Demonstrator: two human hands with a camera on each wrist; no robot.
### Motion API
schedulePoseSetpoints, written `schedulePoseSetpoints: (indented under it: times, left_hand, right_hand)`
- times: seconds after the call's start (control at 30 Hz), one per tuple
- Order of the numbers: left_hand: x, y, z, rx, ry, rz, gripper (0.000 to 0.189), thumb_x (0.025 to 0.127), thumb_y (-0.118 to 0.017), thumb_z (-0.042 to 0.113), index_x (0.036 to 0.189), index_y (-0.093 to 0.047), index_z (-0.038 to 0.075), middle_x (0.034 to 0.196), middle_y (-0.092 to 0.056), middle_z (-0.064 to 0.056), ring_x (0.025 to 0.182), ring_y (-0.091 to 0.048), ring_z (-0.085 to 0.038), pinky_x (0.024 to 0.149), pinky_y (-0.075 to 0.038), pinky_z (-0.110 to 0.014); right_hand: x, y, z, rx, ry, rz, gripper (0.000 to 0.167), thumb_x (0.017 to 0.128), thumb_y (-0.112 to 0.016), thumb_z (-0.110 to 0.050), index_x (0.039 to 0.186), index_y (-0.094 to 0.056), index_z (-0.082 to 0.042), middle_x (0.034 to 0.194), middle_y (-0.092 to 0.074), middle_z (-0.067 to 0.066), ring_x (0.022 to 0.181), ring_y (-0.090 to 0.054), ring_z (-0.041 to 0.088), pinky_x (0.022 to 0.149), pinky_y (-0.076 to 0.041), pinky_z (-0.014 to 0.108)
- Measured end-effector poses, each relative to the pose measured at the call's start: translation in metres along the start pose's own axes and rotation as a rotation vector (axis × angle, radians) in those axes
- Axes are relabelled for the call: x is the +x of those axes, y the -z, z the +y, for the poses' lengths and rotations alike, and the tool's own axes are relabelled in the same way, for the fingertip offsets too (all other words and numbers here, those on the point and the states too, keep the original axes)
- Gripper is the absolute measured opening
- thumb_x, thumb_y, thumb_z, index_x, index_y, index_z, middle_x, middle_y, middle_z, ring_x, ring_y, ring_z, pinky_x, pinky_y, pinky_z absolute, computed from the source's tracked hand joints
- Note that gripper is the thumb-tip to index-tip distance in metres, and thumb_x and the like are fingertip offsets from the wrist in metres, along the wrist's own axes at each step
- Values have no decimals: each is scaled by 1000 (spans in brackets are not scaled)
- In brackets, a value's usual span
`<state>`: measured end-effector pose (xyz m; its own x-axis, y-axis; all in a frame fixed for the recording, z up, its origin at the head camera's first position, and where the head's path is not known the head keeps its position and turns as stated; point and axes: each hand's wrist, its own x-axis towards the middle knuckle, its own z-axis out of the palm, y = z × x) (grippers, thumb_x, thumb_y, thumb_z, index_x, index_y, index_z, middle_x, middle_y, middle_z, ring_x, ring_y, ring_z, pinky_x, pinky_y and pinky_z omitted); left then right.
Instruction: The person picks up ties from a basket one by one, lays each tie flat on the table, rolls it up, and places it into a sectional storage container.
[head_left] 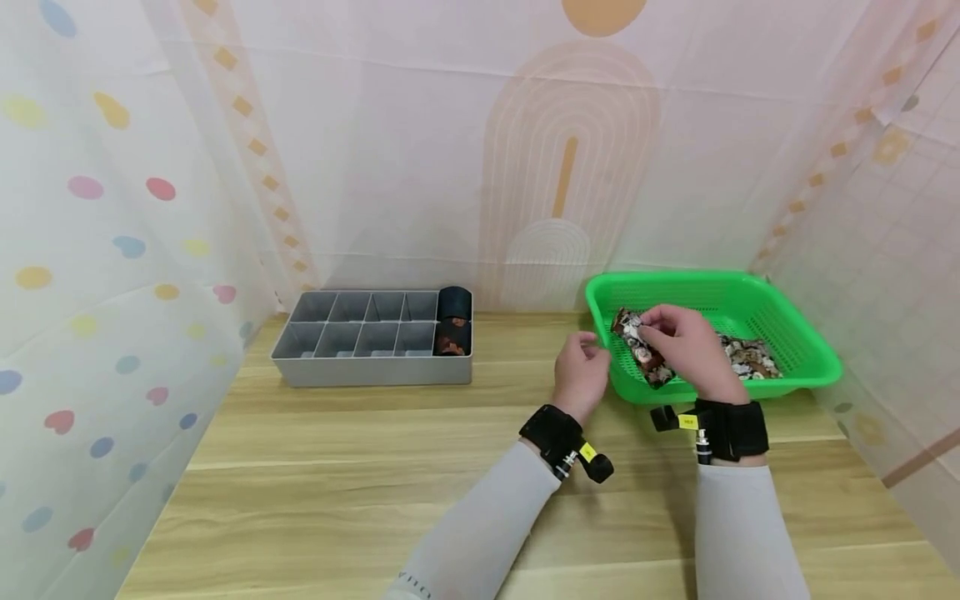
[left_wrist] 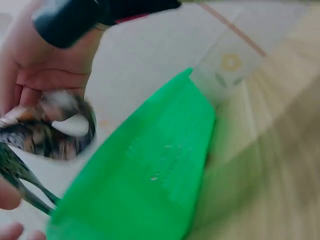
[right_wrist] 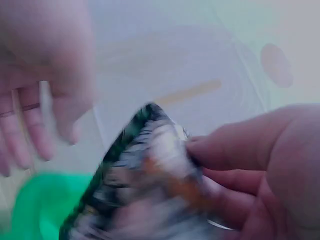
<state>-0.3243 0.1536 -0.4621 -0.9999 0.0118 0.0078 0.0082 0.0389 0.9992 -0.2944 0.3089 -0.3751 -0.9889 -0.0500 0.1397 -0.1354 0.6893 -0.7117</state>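
Note:
My right hand pinches a patterned cloth strip, dark-edged with white, brown and rust print, over the left part of the green basket. In the right wrist view the thumb and fingers grip the side of the cloth, which is blurred. From the left wrist view the cloth shows a curved loop with a dark end hanging below. My left hand is just outside the basket's left rim with nothing in it; its fingers hang loosely in the right wrist view.
Another patterned cloth lies in the basket. To the left stands a grey divided box; its rightmost compartments hold a dark navy roll and a dark roll with rust print. Both are on a wooden table with curtains behind.

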Motion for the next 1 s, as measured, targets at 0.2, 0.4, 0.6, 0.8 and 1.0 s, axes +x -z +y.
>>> schedulePoseSetpoints:
  times: [0.2,0.4,0.6,0.8,1.0]
  left_hand:
    - [-5,17,21,-130,-144,-131,26,98,-53,5,124,-57,7,109,-71,-13,94,-70,-23,87,-61,-39]
    - [-9,38,32,74,-374,-267,51,86,-67,-4,134,-56,11,135,-56,-14,116,-65,-29,88,-59,-24]
    - [-11,57,42,466,-693,-340,78,75,-86,-3,145,-57,16,163,-28,-19,136,-54,-32,99,-56,-24]
    - [-11,60,44,730,-923,-105,57,81,-91,13,134,-69,14,146,-52,-18,135,-56,-29,113,-50,-37]
    - [-14,61,45,721,-982,6,59,84,-82,15,140,-63,9,125,-68,-11,115,-65,-25,96,-58,-33]
  right_hand:
    - [-5,-8,-6,257,-45,81,28,109,-60,-24,130,-60,-5,96,-66,-5,79,-61,11,68,-47,30]
    - [-6,-10,-5,612,-83,38,27,112,-51,-14,129,-71,-10,105,-60,-11,79,-50,7,72,-46,22]
    - [-5,-11,-6,869,-151,-10,42,110,-43,-1,112,-75,-28,107,-60,-6,82,-53,6,73,-49,19]
    - [0,-20,-10,813,-162,-36,49,104,-39,8,147,-59,-4,110,-59,-6,88,-52,6,74,-48,18]
    - [5,-31,-12,668,-88,-115,51,104,-41,5,155,-44,8,122,-63,-7,102,-61,6,87,-54,18]
